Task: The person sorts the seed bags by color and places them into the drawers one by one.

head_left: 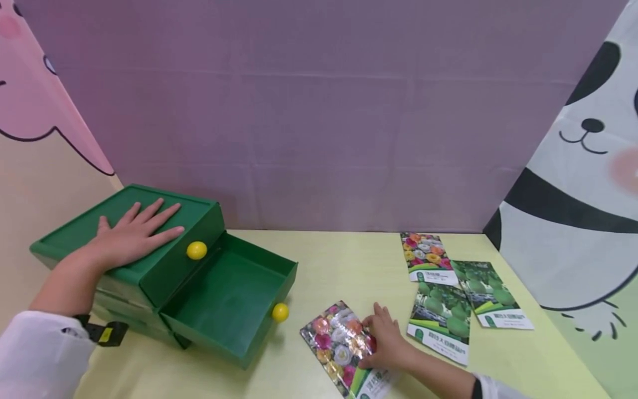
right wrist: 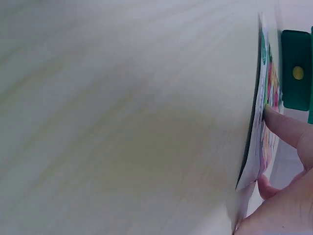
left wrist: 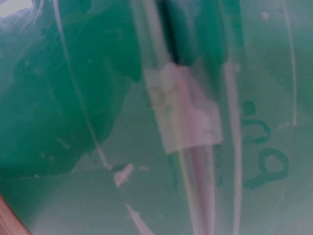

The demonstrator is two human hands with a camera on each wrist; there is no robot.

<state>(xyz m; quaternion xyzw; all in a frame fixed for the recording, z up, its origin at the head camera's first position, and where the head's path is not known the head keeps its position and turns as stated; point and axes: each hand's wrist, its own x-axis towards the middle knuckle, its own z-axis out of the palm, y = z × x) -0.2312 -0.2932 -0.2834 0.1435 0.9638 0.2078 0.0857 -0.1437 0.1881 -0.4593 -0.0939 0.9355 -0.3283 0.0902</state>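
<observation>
A green drawer box with yellow knobs stands at the left. My left hand lies flat on its top, fingers spread. In the left wrist view, the box's green surface fills the picture, blurred. One drawer is pulled out, its bare floor showing. To its right, a seed packet with a flower picture lies slanted on the table. My right hand grips this packet near its right edge. In the right wrist view, a fingertip presses on the packet's printed face.
Farther right lie another flower packet and two packets with green fruit pictures, one nearer and one at the right. A purple cloth wall closes off the back. A panda-printed cloth hangs at the right.
</observation>
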